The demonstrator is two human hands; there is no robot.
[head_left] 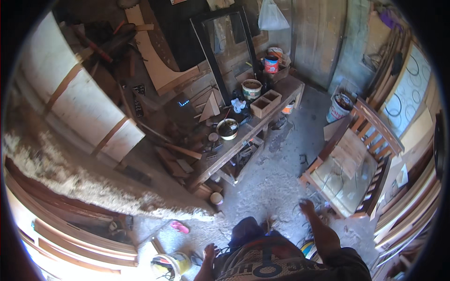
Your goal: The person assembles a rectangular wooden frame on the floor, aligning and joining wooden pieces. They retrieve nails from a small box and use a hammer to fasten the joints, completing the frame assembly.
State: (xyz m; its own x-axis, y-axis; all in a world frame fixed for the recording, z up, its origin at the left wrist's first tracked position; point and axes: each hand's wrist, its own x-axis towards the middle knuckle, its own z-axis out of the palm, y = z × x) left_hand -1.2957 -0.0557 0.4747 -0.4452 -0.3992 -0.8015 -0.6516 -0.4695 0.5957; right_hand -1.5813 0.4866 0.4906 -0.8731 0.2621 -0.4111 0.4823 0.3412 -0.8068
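Observation:
My left hand point(209, 253) hangs low beside my body, its fingers loosely apart, and no object shows in it. Nearest to it is a pale bucket point(182, 263) with things inside, standing on the floor. On the other side, my right hand point(307, 207) is held out from my body, fingers slightly spread, with nothing visible in it. Close beyond that hand stands a wooden armchair point(370, 180) with a slatted side and a flat sheet point(349, 152) resting on its seat. The hands are far apart, and neither appears to touch anything.
A long wooden workbench point(220, 164) carries an open wooden box point(266, 104), a tub point(227, 129) and a white pail point(251, 89). A rough broken wall edge point(117, 196) juts in at left. A pink slipper point(179, 227) lies on the floor. Planks point(408, 196) lean at right.

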